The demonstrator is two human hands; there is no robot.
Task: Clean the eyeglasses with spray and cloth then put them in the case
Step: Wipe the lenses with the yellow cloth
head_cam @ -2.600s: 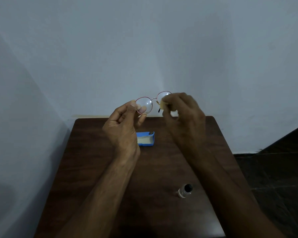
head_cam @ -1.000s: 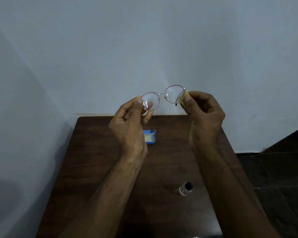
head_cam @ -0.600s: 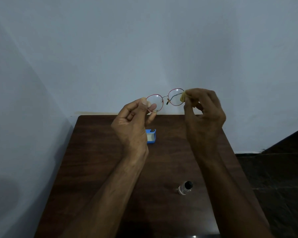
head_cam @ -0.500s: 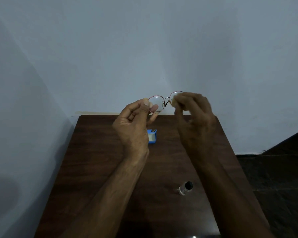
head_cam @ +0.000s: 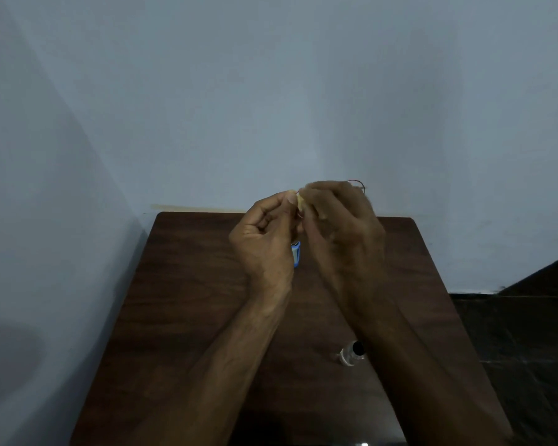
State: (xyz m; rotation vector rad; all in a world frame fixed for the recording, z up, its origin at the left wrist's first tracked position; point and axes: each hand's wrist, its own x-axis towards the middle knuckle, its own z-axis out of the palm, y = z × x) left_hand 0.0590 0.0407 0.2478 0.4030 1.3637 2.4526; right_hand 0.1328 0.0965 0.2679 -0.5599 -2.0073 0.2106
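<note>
- Looking down from the head view, both hands are raised together above the far edge of a dark wooden table [head_cam: 190, 284].
- The left hand [head_cam: 264, 239] has its fingers curled, with thumb and forefinger pinched on one end of the eyeglasses [head_cam: 356, 181].
- The eyeglasses are in the air between the hands and almost wholly hidden. Only a thin red arc of rim shows above the right knuckles, and a sliver beside the left thumb.
- The right hand [head_cam: 342, 226] is smeared by motion blur. Its fingers are curled around a small yellow cloth [head_cam: 300, 203], pressing it against the eyeglasses just beside the left thumb tip.
- A blue case [head_cam: 296, 255] lies on the table toward the middle of the far edge. A narrow strip of it shows between the two wrists, and the left hand covers the rest.
- A dark mark near the case's top is too small to read.
- A clear spray bottle [head_cam: 351, 353] with a dark cap stands toward the near right corner, just beside the right forearm [head_cam: 416, 365], which crosses its right side. No lettering on it can be made out.
- Pale blue-grey wall [head_cam: 271, 91] rises behind the table, and dark floor [head_cam: 529, 333] lies off the right edge.
</note>
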